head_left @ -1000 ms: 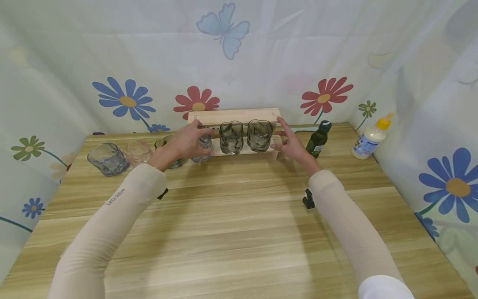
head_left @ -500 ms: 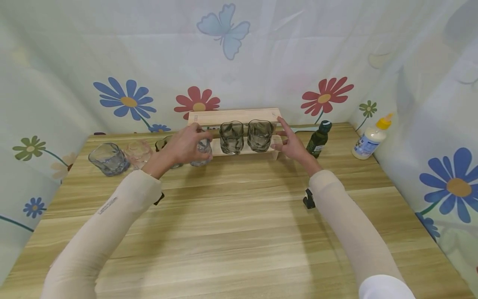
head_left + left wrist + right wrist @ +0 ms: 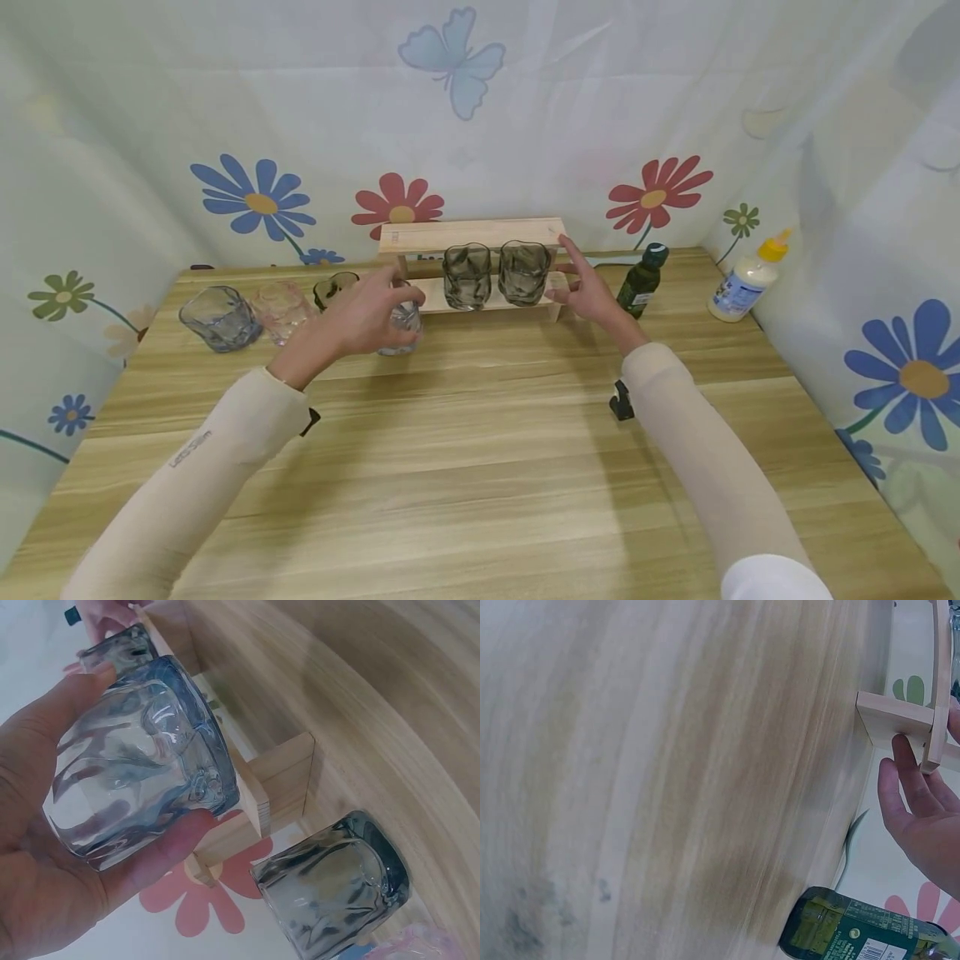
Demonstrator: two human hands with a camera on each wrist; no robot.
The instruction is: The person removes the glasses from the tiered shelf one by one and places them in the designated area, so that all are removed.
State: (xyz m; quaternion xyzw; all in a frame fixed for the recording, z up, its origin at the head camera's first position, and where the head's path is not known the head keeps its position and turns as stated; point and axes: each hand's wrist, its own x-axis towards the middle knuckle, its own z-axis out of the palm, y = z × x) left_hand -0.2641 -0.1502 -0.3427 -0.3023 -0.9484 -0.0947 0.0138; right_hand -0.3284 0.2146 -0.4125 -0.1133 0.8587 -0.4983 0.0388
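Note:
In the head view my left hand (image 3: 367, 315) holds a clear bluish glass (image 3: 403, 323) just off the left front of a two-tier wooden rack (image 3: 471, 236). The left wrist view shows this glass (image 3: 142, 761) between thumb and fingers, its thick base turned toward the tabletop. Two smoky grey glasses, a left one (image 3: 467, 279) and a right one (image 3: 523, 275), stand on the rack's lower board. My right hand (image 3: 588, 292) grips the rack's right end. In the right wrist view the fingers (image 3: 909, 776) touch its end panel (image 3: 892, 716); the thumb is partly hidden.
Left of the rack stand a dark grey glass (image 3: 333, 287), partly behind my left hand, a pinkish glass (image 3: 281, 310) and a wide bluish glass (image 3: 220, 319). To the right are a dark green bottle (image 3: 642, 282) and a white squeeze bottle (image 3: 742, 286) with a yellow cap. A patterned curtain hangs behind.
My left hand has drawn the bluish glass off the rack's left end, toward me and slightly left. The right hand has stayed on the rack, and the two grey glasses have not moved.

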